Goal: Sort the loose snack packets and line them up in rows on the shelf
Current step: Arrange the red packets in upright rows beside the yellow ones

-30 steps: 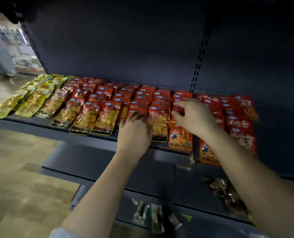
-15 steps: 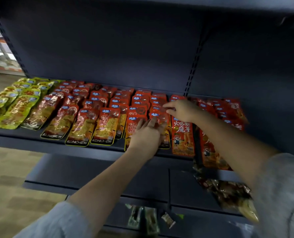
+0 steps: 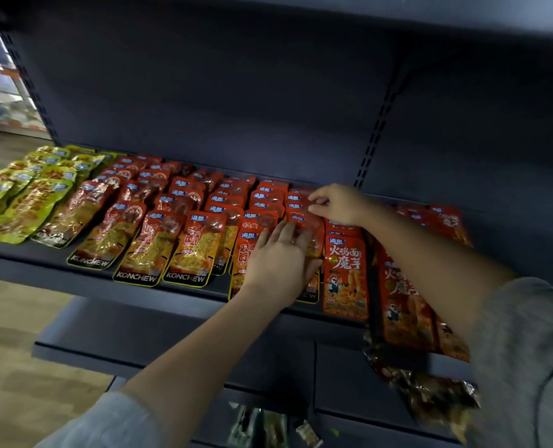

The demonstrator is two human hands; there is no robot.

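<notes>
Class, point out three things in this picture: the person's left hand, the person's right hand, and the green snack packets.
left hand (image 3: 280, 257), head view, back of the hand.
right hand (image 3: 340, 205), head view, knuckles.
green snack packets (image 3: 29, 202), head view, front of one packet.

Snack packets (image 3: 184, 240) in overlapping rows across shelf (image 3: 113, 287), front to back; left hand (image 3: 280, 260) flat on front packets of middle row; right hand (image 3: 340, 205) behind it, further back; lower shelf (image 3: 171, 344) beneath, loose packets (image 3: 427, 392) at its right
</notes>
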